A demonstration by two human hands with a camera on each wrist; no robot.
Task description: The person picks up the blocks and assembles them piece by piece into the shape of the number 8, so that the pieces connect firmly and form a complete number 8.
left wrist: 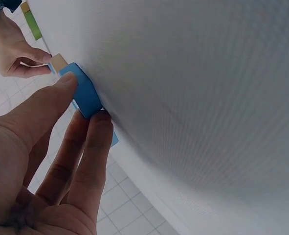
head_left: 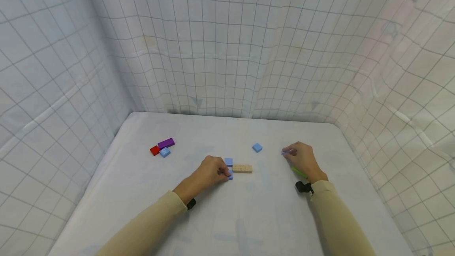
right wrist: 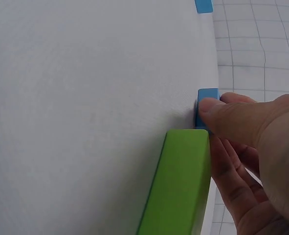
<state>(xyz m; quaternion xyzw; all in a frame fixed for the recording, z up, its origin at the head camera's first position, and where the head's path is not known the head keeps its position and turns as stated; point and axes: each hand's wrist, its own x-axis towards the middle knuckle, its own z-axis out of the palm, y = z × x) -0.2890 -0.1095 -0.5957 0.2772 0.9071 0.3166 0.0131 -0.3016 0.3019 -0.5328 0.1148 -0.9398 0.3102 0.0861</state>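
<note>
My left hand (head_left: 212,170) pinches a blue block (left wrist: 84,93) between thumb and fingertips, low over the white table. In the head view that block lies against the left end of a pale wooden block (head_left: 242,168), just in front of another blue block (head_left: 228,162). Over on the right, my right hand (head_left: 301,157) pinches a separate small blue block (right wrist: 207,105) between thumb and fingers. A long green block (right wrist: 178,181) lies beside this hand, partly hidden beneath it in the head view.
One more blue block (head_left: 257,147) sits between the hands, farther back. At the left stand a red block (head_left: 155,150), a purple block (head_left: 166,143) and a blue block (head_left: 165,152), close together. White gridded curtains (head_left: 227,50) enclose the table's back and sides.
</note>
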